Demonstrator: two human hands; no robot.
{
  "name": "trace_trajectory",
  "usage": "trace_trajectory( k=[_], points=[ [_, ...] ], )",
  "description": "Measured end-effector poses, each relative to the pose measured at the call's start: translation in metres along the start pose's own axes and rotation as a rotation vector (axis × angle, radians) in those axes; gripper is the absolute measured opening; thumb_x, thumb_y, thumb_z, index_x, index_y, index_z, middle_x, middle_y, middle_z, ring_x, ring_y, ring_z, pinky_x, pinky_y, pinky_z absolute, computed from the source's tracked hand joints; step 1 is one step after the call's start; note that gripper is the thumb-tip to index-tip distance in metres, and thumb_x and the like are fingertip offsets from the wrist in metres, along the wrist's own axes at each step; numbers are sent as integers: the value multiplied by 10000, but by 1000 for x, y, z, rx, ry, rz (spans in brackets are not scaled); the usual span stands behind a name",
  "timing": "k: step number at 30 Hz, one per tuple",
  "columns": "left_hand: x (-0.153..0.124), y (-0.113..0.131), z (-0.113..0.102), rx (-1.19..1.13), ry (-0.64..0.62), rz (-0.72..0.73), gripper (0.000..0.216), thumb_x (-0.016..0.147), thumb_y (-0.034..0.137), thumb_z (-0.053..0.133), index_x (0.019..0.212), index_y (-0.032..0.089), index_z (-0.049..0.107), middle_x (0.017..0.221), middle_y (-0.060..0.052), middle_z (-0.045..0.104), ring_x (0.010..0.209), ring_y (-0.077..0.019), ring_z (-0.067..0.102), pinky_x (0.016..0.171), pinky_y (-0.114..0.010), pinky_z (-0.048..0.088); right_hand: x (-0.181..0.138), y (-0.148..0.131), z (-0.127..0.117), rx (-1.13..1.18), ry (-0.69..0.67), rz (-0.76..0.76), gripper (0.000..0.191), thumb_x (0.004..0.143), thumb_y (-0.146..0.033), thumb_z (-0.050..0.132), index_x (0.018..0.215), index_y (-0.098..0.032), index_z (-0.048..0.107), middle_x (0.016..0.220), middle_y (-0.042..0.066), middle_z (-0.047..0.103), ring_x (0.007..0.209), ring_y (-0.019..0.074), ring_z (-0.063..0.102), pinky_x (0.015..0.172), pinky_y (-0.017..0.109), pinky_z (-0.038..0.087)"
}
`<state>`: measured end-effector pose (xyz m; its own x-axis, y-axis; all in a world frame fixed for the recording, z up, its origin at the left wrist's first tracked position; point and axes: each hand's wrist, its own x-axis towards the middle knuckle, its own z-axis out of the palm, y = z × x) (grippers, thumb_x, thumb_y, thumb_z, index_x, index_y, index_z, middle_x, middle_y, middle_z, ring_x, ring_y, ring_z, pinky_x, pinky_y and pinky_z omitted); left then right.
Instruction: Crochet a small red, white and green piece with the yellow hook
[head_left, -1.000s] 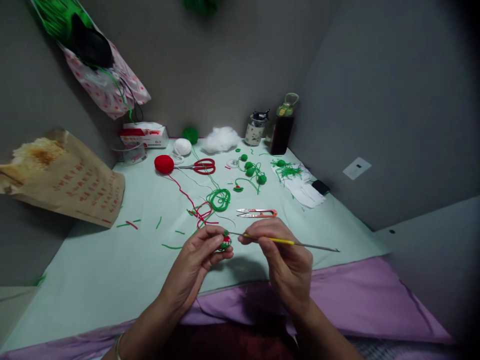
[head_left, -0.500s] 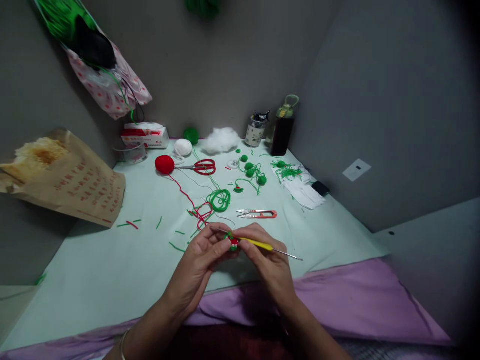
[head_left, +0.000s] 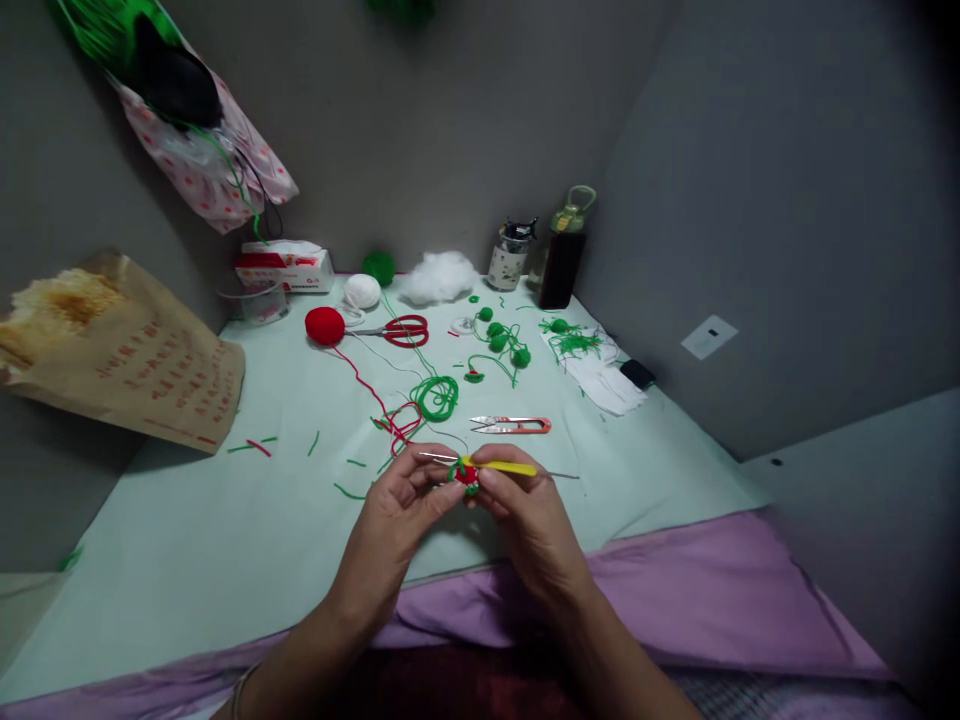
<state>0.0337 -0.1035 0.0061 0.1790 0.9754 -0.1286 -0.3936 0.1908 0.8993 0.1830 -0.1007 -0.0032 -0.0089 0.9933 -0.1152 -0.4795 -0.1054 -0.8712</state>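
Observation:
My left hand pinches a small red and green crocheted piece just above the pale green table. My right hand is closed on a crochet hook with a yellow grip, its metal shaft running through the piece and poking out to the left. Both hands meet at the piece near the table's front edge. Red and green yarn strands trail from the hands back across the table.
Thread snips lie just beyond the hands. Farther back are red scissors, a red yarn ball, a white ball, stuffing, green pompoms, a jar and a bottle. A paper bag sits left; purple cloth covers my lap.
My right hand moved left toward the left hand, pushing the hook through the crocheted piece. Both hands rose slightly, and the hook's free end now sticks out less to the right.

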Motion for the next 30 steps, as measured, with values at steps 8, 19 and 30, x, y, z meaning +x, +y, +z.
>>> trace_trajectory(
  k=[8, 19, 30],
  points=[
    [-1, -2, -2, 101, -48, -11, 104, 849, 301, 812, 863, 218, 749, 857, -7, 696, 845, -170, 600, 820, -293, 461, -2, -7, -5, -278, -20, -287, 24, 801, -255, 844, 818, -269, 836, 840, 13, 726, 781, 159, 665, 701, 268, 543],
    [-7, 0, -5, 357, -136, -34, 190, 894, 380, 726, 793, 238, 650, 792, 12, 606, 783, -190, 509, 765, -322, 382, -3, -8, -8, -249, 52, -322, 122, 835, -190, 797, 861, -299, 848, 862, -6, 828, 737, 153, 727, 731, 279, 592],
    [-2, -5, 1, 344, -28, 52, 154, 868, 349, 766, 789, 241, 689, 828, 6, 661, 864, -217, 576, 847, -317, 415, -7, 6, -1, -202, 47, -387, 113, 862, -214, 780, 886, -307, 840, 920, 12, 808, 902, 189, 733, 825, 316, 596]
  ],
)
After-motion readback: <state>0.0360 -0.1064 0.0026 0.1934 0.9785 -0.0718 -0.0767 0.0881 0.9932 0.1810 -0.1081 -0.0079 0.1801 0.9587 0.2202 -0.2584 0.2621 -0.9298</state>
